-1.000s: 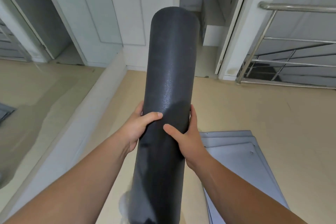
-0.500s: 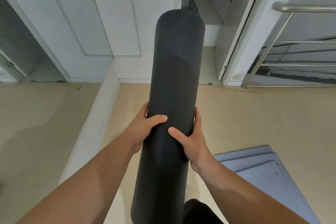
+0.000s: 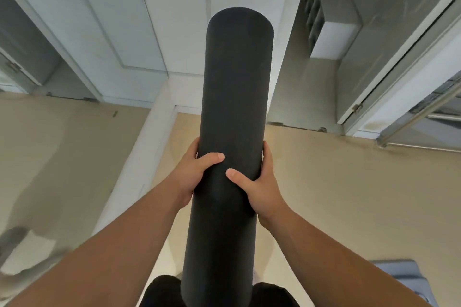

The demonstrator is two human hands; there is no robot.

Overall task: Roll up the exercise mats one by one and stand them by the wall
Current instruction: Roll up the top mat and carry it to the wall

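Both hands — left hand (image 3: 193,173) and right hand (image 3: 262,188) — are wrapped around the rolled-up black mat (image 3: 232,144), upright at frame center. Grey mats (image 3: 411,274) lie flat lower right. Looks like the carry step — next is standing it at the white wall (image 3: 172,20) up top.

**Indoor landing, home or small studio**

Glossy beige floor (image 3: 349,194), white panelled doors (image 3: 139,32), open doorway (image 3: 299,70) ahead, steel stair railing (image 3: 419,116) at right. Flat grey mat (image 3: 409,274) lies on the floor, lower right.
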